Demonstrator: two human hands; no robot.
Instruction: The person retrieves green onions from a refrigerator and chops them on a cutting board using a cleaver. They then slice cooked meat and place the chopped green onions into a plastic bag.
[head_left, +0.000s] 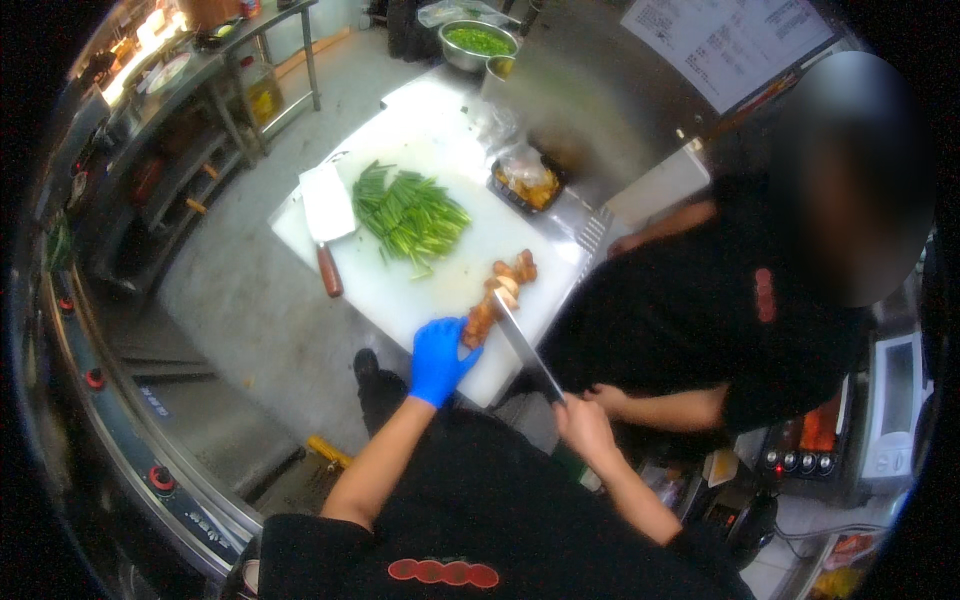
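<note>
My left hand, in a blue glove, holds the near end of a row of browned cooked meat on a white cutting board. Bare, my right hand grips the handle of a long knife. Its blade tip touches the meat around the middle of the row, beside a paler cut piece. Chopped green stalks, perhaps garlic chives, are piled farther back on the board. To their left lies a cleaver with a wooden handle, which reaches past the board's edge.
A black tray of yellowish food, partly under plastic, stands right of the board. Behind are a steel bowl of chopped greens and a steel container. A co-worker in black stands close at right. A toaster oven is at lower right.
</note>
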